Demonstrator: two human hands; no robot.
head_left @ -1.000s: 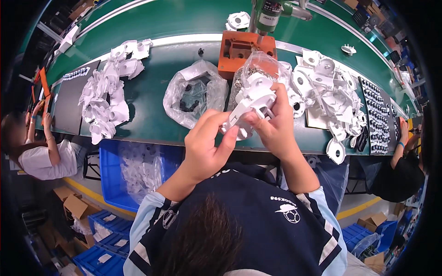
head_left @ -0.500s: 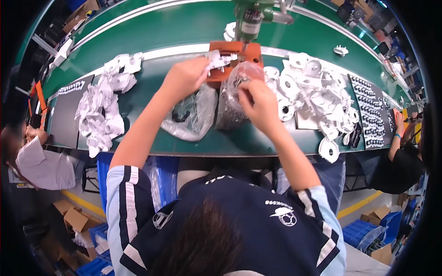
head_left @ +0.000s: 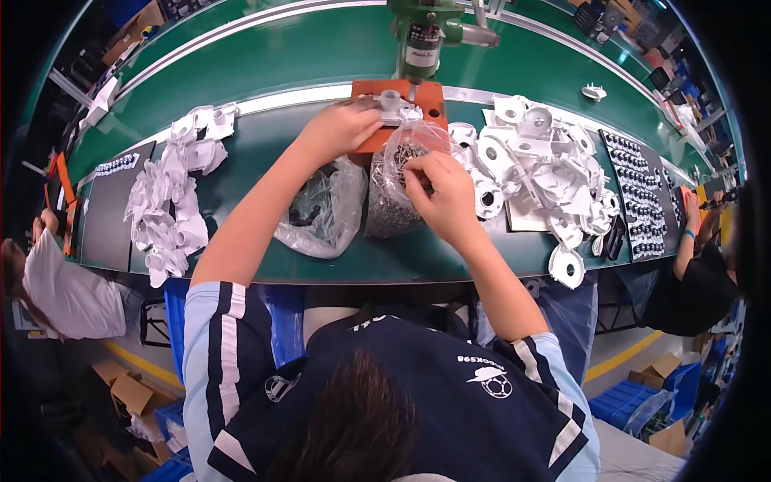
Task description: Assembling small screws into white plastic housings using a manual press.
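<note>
My left hand [head_left: 341,130] is closed on the edge of a white plastic part [head_left: 391,103], which lies on the orange fixture block [head_left: 435,138]. A short round tube stands up from this part. Just above and behind it hangs the green machine head [head_left: 424,34] with its spindle pointing down. My right hand [head_left: 444,195] is over the open mouth of a clear bag [head_left: 391,210] full of small metal screws. Its thumb and fingers are pinched together; anything between them is too small to make out.
Left of the screw bag lies another clear bag [head_left: 337,221] with small dark pieces. White plastic parts are heaped at the left [head_left: 173,197] and right [head_left: 554,161]. Dark boards carry rows of small pieces [head_left: 642,197]. Co-workers sit at both sides [head_left: 72,281].
The white part, tilted in my left hand before, now lies flat on the orange block with its tube upward. My right hand stays at the screw bag, its fingers drawn closer together.
</note>
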